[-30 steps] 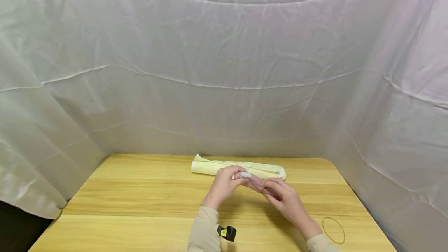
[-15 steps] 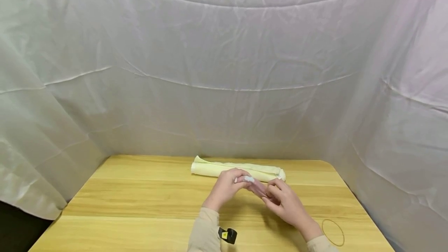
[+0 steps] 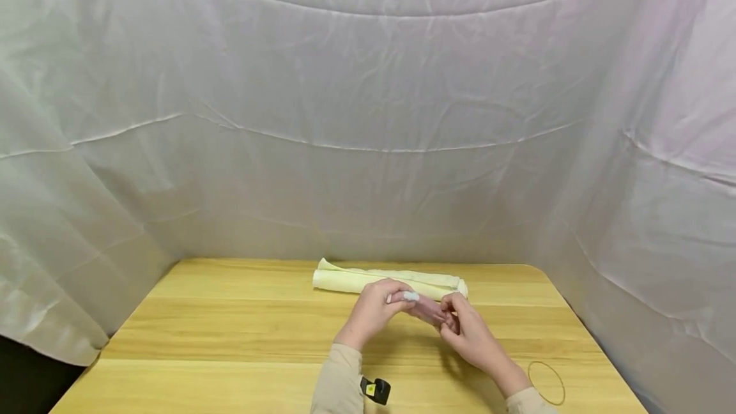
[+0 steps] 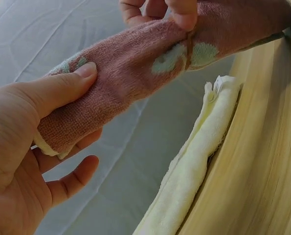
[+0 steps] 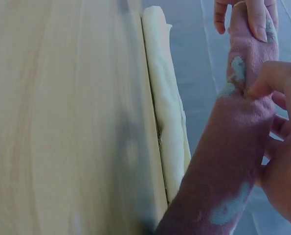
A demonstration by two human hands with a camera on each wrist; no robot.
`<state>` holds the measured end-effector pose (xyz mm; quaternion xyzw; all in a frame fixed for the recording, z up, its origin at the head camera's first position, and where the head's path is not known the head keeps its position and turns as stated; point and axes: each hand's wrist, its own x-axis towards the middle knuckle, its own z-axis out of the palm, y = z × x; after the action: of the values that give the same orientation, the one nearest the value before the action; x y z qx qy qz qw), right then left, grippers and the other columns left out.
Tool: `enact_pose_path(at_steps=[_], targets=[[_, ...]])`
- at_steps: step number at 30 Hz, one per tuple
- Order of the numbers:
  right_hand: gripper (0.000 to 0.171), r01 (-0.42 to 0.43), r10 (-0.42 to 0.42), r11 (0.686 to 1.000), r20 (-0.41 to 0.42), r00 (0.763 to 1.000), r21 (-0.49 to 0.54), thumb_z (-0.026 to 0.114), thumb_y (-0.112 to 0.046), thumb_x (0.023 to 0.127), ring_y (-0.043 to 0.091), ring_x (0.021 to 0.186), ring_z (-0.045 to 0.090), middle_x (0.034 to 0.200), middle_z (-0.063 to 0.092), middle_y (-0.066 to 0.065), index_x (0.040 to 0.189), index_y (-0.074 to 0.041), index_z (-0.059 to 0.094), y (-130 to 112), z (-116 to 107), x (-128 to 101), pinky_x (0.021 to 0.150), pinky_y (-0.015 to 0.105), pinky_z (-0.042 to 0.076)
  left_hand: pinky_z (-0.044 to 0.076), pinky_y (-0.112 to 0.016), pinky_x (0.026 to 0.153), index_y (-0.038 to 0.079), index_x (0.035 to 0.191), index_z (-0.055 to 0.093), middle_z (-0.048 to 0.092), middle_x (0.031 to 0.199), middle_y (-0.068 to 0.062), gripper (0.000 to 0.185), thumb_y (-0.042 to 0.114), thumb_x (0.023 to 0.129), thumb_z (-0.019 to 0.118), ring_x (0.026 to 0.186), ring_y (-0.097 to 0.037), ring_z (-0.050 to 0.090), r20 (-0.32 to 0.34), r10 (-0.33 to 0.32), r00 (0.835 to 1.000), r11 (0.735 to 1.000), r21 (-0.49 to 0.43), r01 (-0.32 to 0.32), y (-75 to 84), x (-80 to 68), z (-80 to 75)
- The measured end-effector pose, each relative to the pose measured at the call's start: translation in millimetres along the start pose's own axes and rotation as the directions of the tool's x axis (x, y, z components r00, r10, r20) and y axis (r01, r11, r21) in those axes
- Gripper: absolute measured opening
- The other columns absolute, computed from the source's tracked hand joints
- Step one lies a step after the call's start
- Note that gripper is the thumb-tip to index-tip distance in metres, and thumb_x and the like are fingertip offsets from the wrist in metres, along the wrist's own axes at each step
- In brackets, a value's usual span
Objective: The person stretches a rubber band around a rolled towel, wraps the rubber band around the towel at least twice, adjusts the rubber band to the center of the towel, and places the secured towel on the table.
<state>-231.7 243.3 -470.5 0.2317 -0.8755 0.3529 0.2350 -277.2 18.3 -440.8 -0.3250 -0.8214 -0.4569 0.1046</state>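
Observation:
A rolled pink towel (image 4: 125,73) with pale green patches is held up above the table, slanting across both wrist views. My left hand (image 3: 370,312) grips its left end, thumb on top and fingers beneath. A thin brown rubber band (image 4: 189,46) circles the roll and draws it in slightly. Thumb and fingertips of my right hand (image 3: 474,337) pinch at this band, seen in the right wrist view on the towel's side. Beyond the right hand the roll continues, its far end cut off in the right wrist view.
A rolled pale yellow towel (image 3: 345,281) lies along the back of the wooden table (image 3: 230,324). Another rubber band (image 3: 547,382) lies flat at the front right, beside the right sleeve. Grey cloth (image 3: 368,197) hangs behind the table and at both sides.
My right hand has shifted a little to the right along the roll, so more pink towel shows between the hands. My left hand keeps its grip, and the head view has tilted slightly.

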Motion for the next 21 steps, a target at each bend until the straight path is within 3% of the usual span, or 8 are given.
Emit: enact_pose_path(at_steps=[6, 11, 15, 21], targets=[[0.053, -0.098, 0.097, 0.995, 0.080, 0.992, 0.008, 0.075, -0.017, 0.084, 0.009, 0.095, 0.059, 0.106, 0.065, 0.002, 0.131, -0.010, 0.051, 2, -4, -1, 0.075, 0.024, 0.053, 0.054, -0.027, 0.089, 0.017, 0.100, 0.073, 0.073, 0.103, 0.001, 0.014, 0.024, 0.088, 0.069, 0.098, -0.013, 0.067, -0.044, 0.062, 0.997, 0.998, 0.008, -0.061, -2.1, 1.0, 0.6], [0.052, -0.246, 0.234, 0.969, 0.233, 0.944, 0.024, 0.066, -0.033, 0.092, 0.018, 0.105, 0.063, 0.118, 0.068, 0.006, 0.138, -0.018, 0.049, 5, -11, -1, 0.087, 0.034, 0.052, 0.053, -0.028, 0.092, 0.017, 0.100, 0.074, 0.072, 0.104, 0.002, 0.014, 0.022, 0.088, 0.070, 0.101, -0.013, 0.066, -0.058, 0.079, 0.995, 0.997, -0.005, -0.080, -2.4, 2.1, -1.6], [0.041, -0.306, 0.261, 0.947, 0.316, 0.912, 0.101, 0.055, -0.031, 0.099, 0.019, 0.107, 0.063, 0.120, 0.067, 0.011, 0.138, -0.018, 0.050, 9, -17, -1, 0.087, 0.034, 0.051, 0.052, -0.029, 0.095, 0.017, 0.100, 0.073, 0.072, 0.106, 0.004, 0.014, 0.022, 0.087, 0.070, 0.104, -0.013, 0.065, -0.058, 0.079, 0.995, 0.997, 0.006, -0.078, -3.0, 2.7, -3.5], [0.038, -0.301, 0.215, 0.933, 0.365, 0.906, 0.199, 0.046, -0.022, 0.103, 0.000, 0.098, 0.060, 0.114, 0.067, 0.013, 0.138, -0.007, 0.048, 14, -21, -1, 0.082, 0.023, 0.051, 0.052, -0.031, 0.094, 0.018, 0.100, 0.073, 0.072, 0.106, 0.004, 0.015, 0.023, 0.087, 0.071, 0.104, -0.014, 0.065, -0.079, 0.123, 0.989, 0.992, 0.051, -0.119, -3.6, 2.7, -4.8]])
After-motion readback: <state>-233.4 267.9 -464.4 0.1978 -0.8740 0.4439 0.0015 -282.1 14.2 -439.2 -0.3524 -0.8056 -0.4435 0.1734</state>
